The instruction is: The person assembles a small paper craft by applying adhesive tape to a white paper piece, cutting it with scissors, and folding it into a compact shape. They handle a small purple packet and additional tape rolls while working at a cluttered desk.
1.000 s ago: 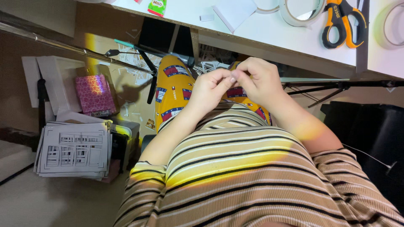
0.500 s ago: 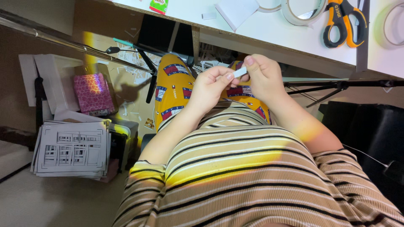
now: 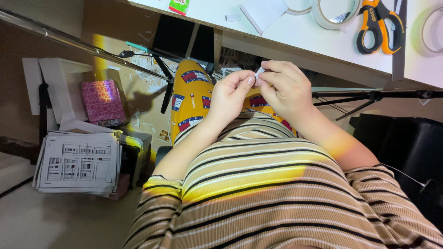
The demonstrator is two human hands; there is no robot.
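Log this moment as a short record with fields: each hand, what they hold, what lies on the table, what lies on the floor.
left hand: fingertips pinch a small white piece
right hand: pinches the same piece from the other side
held thing: small white piece, too small to tell what it is
table: white table with orange-handled scissors, tape roll and white paper block
floor: stack of printed sheets, pink patterned box
clothing: striped top

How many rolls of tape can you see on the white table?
3. One roll of tape lies left of the orange scissors, a thinner one just left of that, and one at the right edge. All are partly cut off; more may be hidden.
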